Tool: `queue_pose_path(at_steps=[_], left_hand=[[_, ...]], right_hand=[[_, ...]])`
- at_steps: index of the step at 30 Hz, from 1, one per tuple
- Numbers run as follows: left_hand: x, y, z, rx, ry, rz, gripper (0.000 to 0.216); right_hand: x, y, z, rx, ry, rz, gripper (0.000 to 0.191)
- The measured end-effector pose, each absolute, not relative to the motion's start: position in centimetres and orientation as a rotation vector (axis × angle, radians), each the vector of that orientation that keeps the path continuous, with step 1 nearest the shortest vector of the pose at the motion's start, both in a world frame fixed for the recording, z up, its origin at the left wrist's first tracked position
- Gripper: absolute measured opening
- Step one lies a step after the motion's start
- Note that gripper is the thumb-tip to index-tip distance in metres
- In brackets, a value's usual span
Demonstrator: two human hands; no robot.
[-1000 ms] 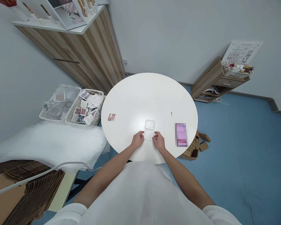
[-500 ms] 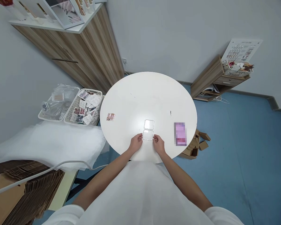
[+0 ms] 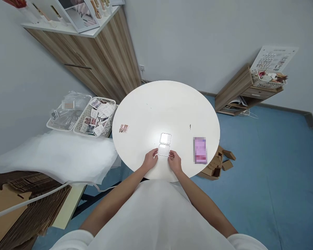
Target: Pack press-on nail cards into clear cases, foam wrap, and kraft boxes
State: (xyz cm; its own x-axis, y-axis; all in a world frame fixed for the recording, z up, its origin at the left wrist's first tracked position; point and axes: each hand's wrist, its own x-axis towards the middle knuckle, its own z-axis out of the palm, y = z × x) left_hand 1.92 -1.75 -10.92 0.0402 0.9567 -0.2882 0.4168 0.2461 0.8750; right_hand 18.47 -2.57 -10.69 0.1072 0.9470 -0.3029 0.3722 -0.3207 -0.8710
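Note:
A small clear plastic case [image 3: 164, 144] lies opened flat on the round white table [image 3: 167, 107], lid half away from me, base half near me. My left hand [image 3: 150, 159] rests at the base's left corner, fingers curled and touching it. At the right corner sits my right hand [image 3: 174, 160], also curled, its fingertips on the case edge. A small pink sheet of nail pieces [image 3: 123, 128] lies on the table to the left, apart from both hands.
A blurred pink rectangle [image 3: 200, 150] lies near the table's right edge. Two baskets [image 3: 94, 116] with packets and clear cases stand on a covered bench to the left. Cardboard boxes [image 3: 219, 163] lie on the blue floor to the right. Wooden cabinets line the walls.
Both hands have slid slightly back towards me along the case's near half. The open case stays flat on the table.

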Motion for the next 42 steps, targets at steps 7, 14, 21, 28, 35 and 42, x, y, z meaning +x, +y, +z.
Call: queue_pose_path(at_steps=[7,14,21,28,35,42], left_hand=[[-1.2,-2.1,-10.5,1.488,1.718,0.656,0.031],[-11.8,1.3,-8.9,1.758,1.933,0.619,0.031],[-21.3,7.5,-8.8,1.771,1.967,0.448,0.059],[-24.8,11.7,-9.6,1.749,1.703,0.161,0.077],[-24.7,12.9,-9.7,1.757,1.628,0.118,0.077],[-24.9,13.6,-10.0,1.730,1.552,0.171,0.063]], right_hand=[[18.4,-2.5,-9.9,-1.779,-1.607,0.777,0.041],[11.4,2.1,-8.0,-1.535,-2.077,0.825,0.037],[2.1,7.6,-8.6,-1.656,-2.228,1.016,0.049],[-3.9,11.5,-9.8,-1.812,-2.263,0.950,0.053],[-6.4,13.1,-10.3,-1.917,-2.305,0.869,0.060],[-7.0,13.5,-10.9,-1.973,-2.248,0.905,0.059]])
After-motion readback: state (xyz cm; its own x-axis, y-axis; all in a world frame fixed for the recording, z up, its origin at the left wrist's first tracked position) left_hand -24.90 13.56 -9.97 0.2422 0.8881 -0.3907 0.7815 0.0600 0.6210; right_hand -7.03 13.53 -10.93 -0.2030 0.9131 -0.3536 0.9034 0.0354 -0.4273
